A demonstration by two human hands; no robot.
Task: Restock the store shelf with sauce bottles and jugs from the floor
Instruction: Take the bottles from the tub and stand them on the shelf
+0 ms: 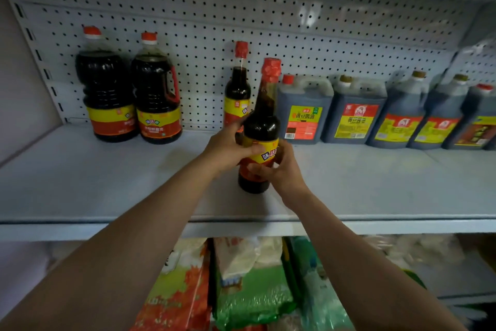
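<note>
Sauce bottle (259,126) (red cap, yellow label) upright at frame centre on shelf (107,183); left hand (228,149) and right hand (279,169) both wrapped round its body; jugs (357,113) at right.

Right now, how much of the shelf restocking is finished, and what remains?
Done: two large round bottles stand at the left of the shelf, one slim bottle at the back, and five square jugs line the right. In hand: both the left hand and right hand grip a slim sauce bottle near the front edge. Left: the floor is out of view, so remaining stock cannot be judged.
</note>
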